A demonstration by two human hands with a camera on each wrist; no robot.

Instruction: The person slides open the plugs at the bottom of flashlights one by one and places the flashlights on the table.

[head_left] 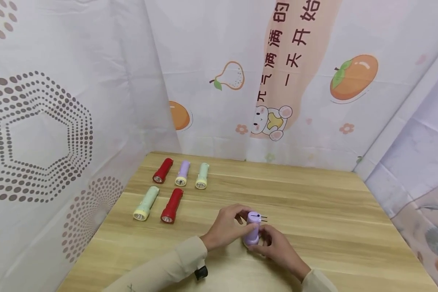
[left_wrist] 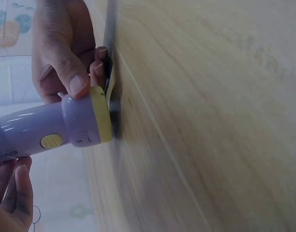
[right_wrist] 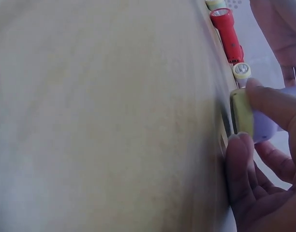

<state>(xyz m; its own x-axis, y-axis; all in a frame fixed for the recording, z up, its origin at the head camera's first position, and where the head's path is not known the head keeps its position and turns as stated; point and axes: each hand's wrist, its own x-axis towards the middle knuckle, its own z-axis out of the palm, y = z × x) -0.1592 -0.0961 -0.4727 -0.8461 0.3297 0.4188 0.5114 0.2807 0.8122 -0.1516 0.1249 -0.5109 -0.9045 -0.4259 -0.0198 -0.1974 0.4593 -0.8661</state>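
Observation:
A purple flashlight (head_left: 253,232) stands almost upright between my two hands, its yellow-rimmed head (left_wrist: 102,114) facing down toward the table. Whether the rim touches the wood, I cannot tell. Two metal prongs (head_left: 264,218) stick out to the right near its tail end. My left hand (head_left: 228,225) grips the upper body from the left. Lower down, the fingers and thumb of my right hand (head_left: 279,248) hold the head from the right. A yellow switch (left_wrist: 51,141) on the body shows in the left wrist view.
Toward the table's (head_left: 295,190) back left lie more flashlights: a red one (head_left: 163,170), a purple one (head_left: 183,172) and a pale green one (head_left: 202,175). In front of them are another pale green one (head_left: 146,202) and another red one (head_left: 172,205). Printed curtains (head_left: 211,138) hang behind.

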